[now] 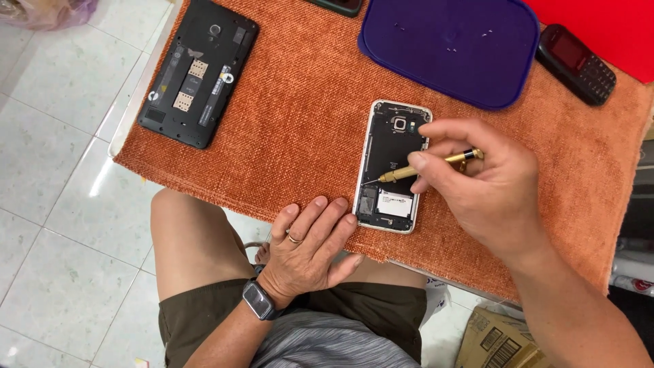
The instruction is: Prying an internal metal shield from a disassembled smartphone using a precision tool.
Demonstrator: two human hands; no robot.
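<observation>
The table [286, 102] carries an orange cloth, and the opened phone [392, 167] lies near its front edge. The left hand [310, 249] rests flat beside the phone's lower corner, fingers spread, gripping nothing; pressing on the frame would steady it better. The right hand [480, 184] is pinched on a brass screwdriver [422, 167], tip at the phone's left edge; best kept upright, pressure light.

Only 1 view, worn on the head, looks almost straight down from close above the lap and table edge. The right hand [477, 184], pinching a brass screwdriver [426, 167], sits right of centre; frame space left of that grip shows floor tiles, and beyond it the orange mat [300, 116].
</observation>
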